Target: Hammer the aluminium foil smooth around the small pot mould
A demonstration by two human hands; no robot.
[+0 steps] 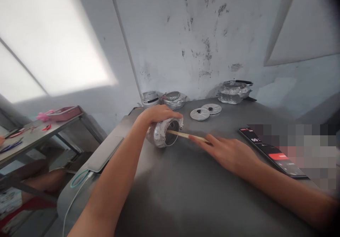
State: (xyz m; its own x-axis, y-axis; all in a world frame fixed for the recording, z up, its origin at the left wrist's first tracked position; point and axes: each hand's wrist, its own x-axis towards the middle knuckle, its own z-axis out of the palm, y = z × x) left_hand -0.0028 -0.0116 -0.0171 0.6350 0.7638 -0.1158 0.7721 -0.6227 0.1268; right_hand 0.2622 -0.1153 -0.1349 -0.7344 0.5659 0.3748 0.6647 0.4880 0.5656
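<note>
Silvery metal pot [158, 137] lies tipped on its side on a grey table [170, 198], at the centre of the frame, its mouth facing right. The left hand [158, 113] clasps it from above; some fingertips are hidden. Right of centre, the right hand [225, 150] pinches a pale stick [183, 135], its far end inside the mouth. Two round lids [199, 114] overlap above right; a phone [271, 152] lies at the right.

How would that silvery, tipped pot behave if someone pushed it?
The pot would probably roll, since its rounded body is tipped over. It may be light, given the thin-looking rim. Its crinkled, foil-like covering might dent easily.
</note>
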